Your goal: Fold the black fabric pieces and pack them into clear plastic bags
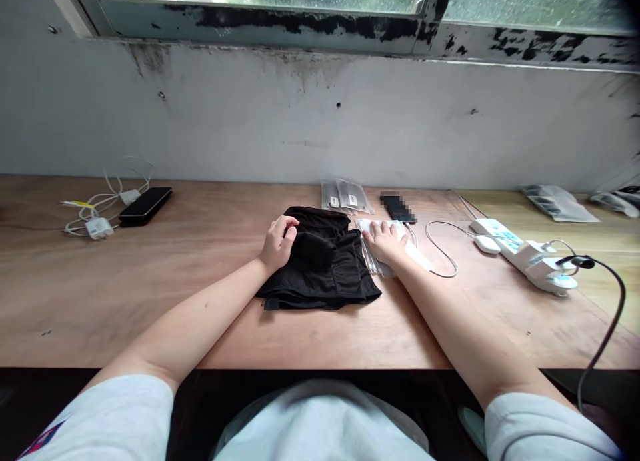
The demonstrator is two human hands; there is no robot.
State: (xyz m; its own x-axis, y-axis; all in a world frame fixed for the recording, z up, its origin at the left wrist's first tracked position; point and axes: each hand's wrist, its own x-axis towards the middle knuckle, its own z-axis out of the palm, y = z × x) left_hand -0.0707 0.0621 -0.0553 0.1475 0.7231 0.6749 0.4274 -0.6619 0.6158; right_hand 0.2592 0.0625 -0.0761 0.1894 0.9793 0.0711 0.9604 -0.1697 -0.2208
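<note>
My left hand [279, 243] lies on a folded black garment [320, 274], its fingers curled over a raised fold near the top. The garment sits flat on the middle of a wooden table [150, 294]. My right hand [385, 242] rests flat, fingers spread, on a white item in a clear plastic packet [375, 264] just right of the garment. Part of that packet is hidden beneath the hand. Behind it lie two sealed grey-and-clear packets [346, 196].
A blurred black phone [397, 208] lies behind my right hand. At far left are a black phone [145, 205] and white charger cables [97, 217]. A white power strip [520, 247] with plugged cords lies right. A wall and window bound the table's back.
</note>
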